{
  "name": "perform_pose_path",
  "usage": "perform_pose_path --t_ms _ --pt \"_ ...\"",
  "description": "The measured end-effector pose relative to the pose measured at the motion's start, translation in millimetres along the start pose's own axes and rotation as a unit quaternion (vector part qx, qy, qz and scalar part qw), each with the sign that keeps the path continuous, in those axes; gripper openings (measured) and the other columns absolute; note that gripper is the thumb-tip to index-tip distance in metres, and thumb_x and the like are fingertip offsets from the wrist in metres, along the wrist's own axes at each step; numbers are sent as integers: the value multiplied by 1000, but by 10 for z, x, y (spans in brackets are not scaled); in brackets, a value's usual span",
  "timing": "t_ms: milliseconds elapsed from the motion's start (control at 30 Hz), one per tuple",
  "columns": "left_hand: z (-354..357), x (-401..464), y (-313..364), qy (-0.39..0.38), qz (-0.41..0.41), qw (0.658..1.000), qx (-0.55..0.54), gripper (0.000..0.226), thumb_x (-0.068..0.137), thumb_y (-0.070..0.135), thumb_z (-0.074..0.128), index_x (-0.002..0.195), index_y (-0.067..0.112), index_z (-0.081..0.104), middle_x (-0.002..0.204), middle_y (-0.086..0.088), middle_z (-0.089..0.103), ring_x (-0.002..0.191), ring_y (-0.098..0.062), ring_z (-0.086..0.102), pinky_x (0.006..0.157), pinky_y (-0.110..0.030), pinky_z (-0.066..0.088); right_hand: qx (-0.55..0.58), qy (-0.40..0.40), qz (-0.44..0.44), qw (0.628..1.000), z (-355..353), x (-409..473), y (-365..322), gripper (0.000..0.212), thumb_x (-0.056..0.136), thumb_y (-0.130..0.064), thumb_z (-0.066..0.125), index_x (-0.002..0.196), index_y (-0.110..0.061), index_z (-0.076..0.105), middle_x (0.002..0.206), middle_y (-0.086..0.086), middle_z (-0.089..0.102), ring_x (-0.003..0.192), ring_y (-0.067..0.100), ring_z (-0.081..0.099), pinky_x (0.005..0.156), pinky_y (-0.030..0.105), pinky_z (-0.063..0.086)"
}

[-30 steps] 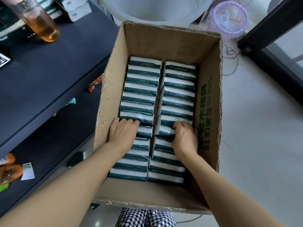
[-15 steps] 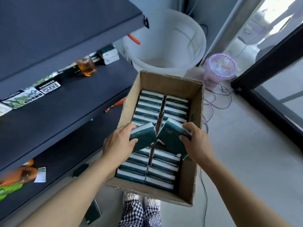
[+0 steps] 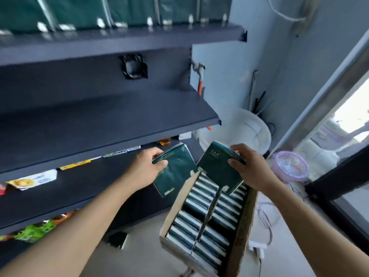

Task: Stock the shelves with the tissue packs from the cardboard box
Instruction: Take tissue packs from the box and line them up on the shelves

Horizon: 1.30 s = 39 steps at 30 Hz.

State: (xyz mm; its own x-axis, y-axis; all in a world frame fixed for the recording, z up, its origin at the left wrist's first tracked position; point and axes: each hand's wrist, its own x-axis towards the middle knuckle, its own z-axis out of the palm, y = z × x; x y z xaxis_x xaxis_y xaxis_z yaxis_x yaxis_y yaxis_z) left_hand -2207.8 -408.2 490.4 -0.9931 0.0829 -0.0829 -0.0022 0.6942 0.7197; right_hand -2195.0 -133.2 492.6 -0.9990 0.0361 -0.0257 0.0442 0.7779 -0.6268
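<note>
A small room with pale blue walls and a grey floor. Dark shelves point(image 3: 111, 114) fill the left side, from 7 o'clock up to 12 o'clock. A glass door is at 3 o'clock.

The box point(image 3: 175, 204) sits on the floor at 5 o'clock. It is open on top. Two rows of green tissue packs point(image 3: 203, 222) stand on edge inside it.

The left hand point(image 3: 146, 166) is near the middle. Its fingers and thumb curl round the top of one green pack point(image 3: 175, 172). This pack is up in the air, just left of the box and in front of a low shelf.

The right hand point(image 3: 250, 168) is at 3 o'clock from the left one. Its fingers and thumb curl round the top of a second pack point(image 3: 217, 166). This pack hangs over the far end of the box. The two packs are tilted and lie just beside each other.

More green packs point(image 3: 79, 11) stand in a row on the top shelf at 11 o'clock. Bright snack bags point(image 3: 34, 180) lie on the low shelves at 8 o'clock.

A white tub point(image 3: 245, 132) sits behind the box at 1 o'clock. A purple basket point(image 3: 291, 166) is on the floor at 3 o'clock.
</note>
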Motion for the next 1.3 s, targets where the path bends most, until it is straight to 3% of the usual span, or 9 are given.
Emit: perform_pose_path --t_ms 133,233,333,500,667,833,1000,1133,1300 --pt "-702 -204 108 56 -5 998 -7 11 89 19 60 98 19 67 86 4 70 83 -18 63 70 -28 45 9 29 -72 997 -170 106 -680 32 87 -16 60 119 -17 54 98 1 61 88 20 52 69 23 31" --pt "-1240 -376 95 87 -15 995 -35 11 90 18 59 97 18 67 88 1 71 88 -23 66 80 -39 54 13 30 -119 992 -238 155 -1220 30 88 -15 59 117 -18 54 100 4 63 89 24 55 73 28 38" --pt "-1770 -548 22 129 0 991 -23 11 89 18 60 97 20 68 91 4 72 92 -18 67 86 -38 52 3 45 -162 986 -238 176 -1757 29 88 -16 60 117 -18 54 99 3 63 89 25 55 74 29 39" --pt "-2623 -827 -220 164 13 986 -3 8 89 18 61 94 22 66 88 7 72 88 -15 67 81 -32 50 2 52 -206 977 -96 171 -2657 27 89 -16 59 115 -21 55 96 -3 59 84 16 51 67 24 33" --pt "-3472 -1071 -513 188 24 981 52 6 90 22 59 89 28 60 87 8 69 85 -14 65 78 -32 49 25 59 -234 970 101 154 -3531 26 90 -21 58 115 -26 54 102 -7 63 86 15 56 59 19 37" --pt "-4188 -1239 -768 227 19 969 98 3 90 25 58 92 26 59 86 7 69 83 -14 65 80 -34 50 73 50 -262 961 274 169 -4339 20 89 -20 60 108 -26 55 105 -4 66 92 18 61 77 31 48" --pt "-4696 -1195 -949 248 17 964 97 7 91 23 58 97 24 61 91 6 68 84 -14 64 71 -27 49 82 35 -280 956 458 377 -5051 19 90 -18 59 108 -20 54 104 2 67 93 21 62 72 28 48" --pt "-4983 -1007 -1047 269 10 958 98 10 90 23 59 99 25 61 92 7 67 83 -12 63 65 -19 43 50 48 -311 948 544 723 -5557 21 89 -20 60 110 -15 57 101 3 65 92 21 60 78 28 45" --pt "-5189 -642 -1109 272 -6 958 85 12 91 22 58 103 25 62 96 6 68 87 -16 65 79 -35 52 12 54 -331 942 663 1378 -6091 28 90 -21 59 116 -11 55 111 7 61 100 23 55 81 24 39"
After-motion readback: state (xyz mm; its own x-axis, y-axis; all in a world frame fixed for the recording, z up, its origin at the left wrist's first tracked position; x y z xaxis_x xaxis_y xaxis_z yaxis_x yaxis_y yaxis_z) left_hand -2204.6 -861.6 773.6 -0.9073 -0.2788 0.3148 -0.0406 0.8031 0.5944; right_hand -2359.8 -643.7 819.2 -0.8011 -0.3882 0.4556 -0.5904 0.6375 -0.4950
